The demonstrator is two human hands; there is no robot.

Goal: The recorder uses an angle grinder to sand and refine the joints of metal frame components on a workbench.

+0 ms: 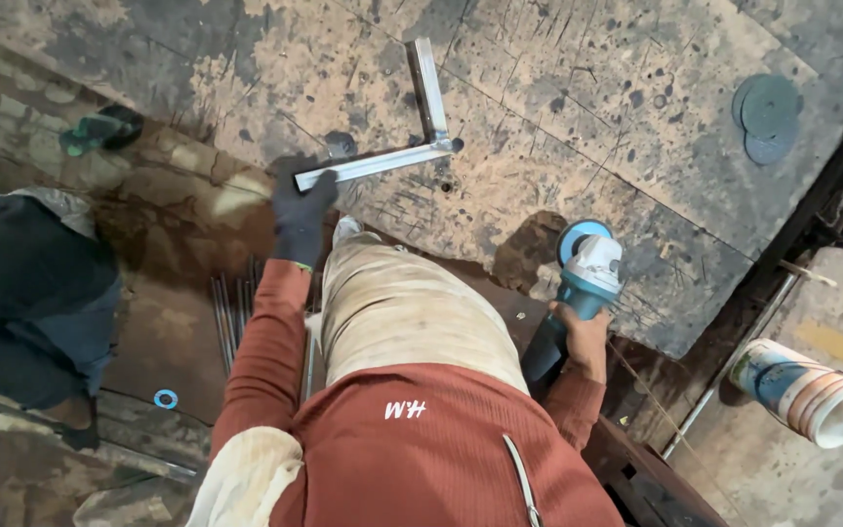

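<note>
While the gloved left hand (301, 210) grips one end of an L-shaped metal frame (412, 146), the bare right hand (582, 337) clasps an angle grinder (578, 283), seemingly between passes and needing realignment.

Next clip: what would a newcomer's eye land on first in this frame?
Probably the L-shaped metal piece lying bright on the scarred, stained worktable, its near end held by the gloved left hand. Next, the teal angle grinder gripped in the bare right hand at the table's near edge, and the grey discs stacked far right.
</note>
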